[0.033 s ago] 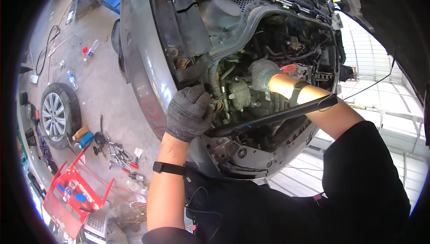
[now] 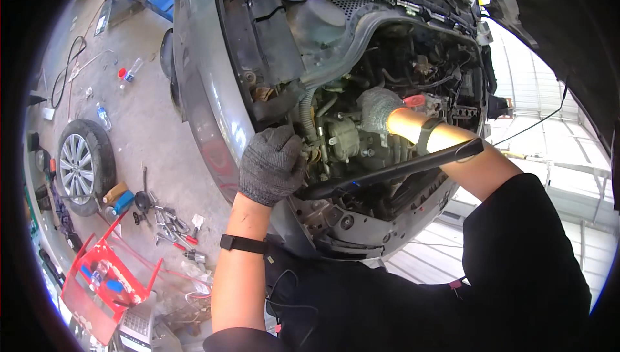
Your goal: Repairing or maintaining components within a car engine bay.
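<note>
Before me is the engine bay [image 2: 342,135] of a grey car with its hood raised. My left hand [image 2: 272,166], in a dark grey knit glove, is closed at the near edge of the bay; what its curled fingers grip is hidden. Deeper among the engine parts, beside a rounded metal housing [image 2: 343,139], is my gloved right hand [image 2: 380,112], its fingers out of sight. A red piece [image 2: 414,101] lies just past its wrist. A long black bar [image 2: 394,170] runs from near my left hand across my right forearm; I cannot tell whether the left holds it.
On the floor at left lie a wheel [image 2: 80,168], several hand tools [image 2: 174,226] and plastic bottles [image 2: 104,116]. A red stool [image 2: 113,271] stands nearer, with a laptop [image 2: 137,323] beside it. The car's fender [image 2: 210,93] borders the bay; the raised hood [image 2: 562,35] hangs at upper right.
</note>
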Tool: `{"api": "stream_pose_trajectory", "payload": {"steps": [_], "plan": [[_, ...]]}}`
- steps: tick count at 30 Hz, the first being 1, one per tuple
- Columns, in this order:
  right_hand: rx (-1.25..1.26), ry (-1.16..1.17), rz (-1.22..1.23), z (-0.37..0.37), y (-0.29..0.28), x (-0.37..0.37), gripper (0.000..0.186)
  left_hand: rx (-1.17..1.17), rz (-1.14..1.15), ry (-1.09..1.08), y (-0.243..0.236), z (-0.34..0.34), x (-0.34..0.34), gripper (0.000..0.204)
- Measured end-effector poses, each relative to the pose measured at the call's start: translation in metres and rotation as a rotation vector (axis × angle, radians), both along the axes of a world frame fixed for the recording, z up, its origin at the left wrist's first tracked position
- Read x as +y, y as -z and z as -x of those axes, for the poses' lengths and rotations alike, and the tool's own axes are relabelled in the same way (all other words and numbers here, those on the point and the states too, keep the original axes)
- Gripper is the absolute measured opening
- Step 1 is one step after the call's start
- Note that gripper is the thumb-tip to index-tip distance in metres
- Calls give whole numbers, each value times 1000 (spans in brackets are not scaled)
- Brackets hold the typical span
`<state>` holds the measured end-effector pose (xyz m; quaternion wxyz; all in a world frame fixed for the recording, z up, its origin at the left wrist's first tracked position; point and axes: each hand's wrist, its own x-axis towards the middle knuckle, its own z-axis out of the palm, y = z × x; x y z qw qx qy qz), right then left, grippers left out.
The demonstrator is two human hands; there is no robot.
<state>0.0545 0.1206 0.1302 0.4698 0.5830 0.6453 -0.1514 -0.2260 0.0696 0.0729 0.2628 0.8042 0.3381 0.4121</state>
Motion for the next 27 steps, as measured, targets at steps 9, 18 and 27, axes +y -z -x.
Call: {"api": "stream_pose_trajectory", "payload": {"steps": [9, 18, 27], "plan": [[-144, 73, 20, -45, 33, -3, 32, -44, -28, 18, 0, -10, 9, 28], [641, 771, -525, -49, -7, -54, 57, -25, 29, 52, 7, -12, 2, 33], [681, 304, -549, -77, 12, -107, 39, 58, 114, -65, -11, -16, 2, 37]]}}
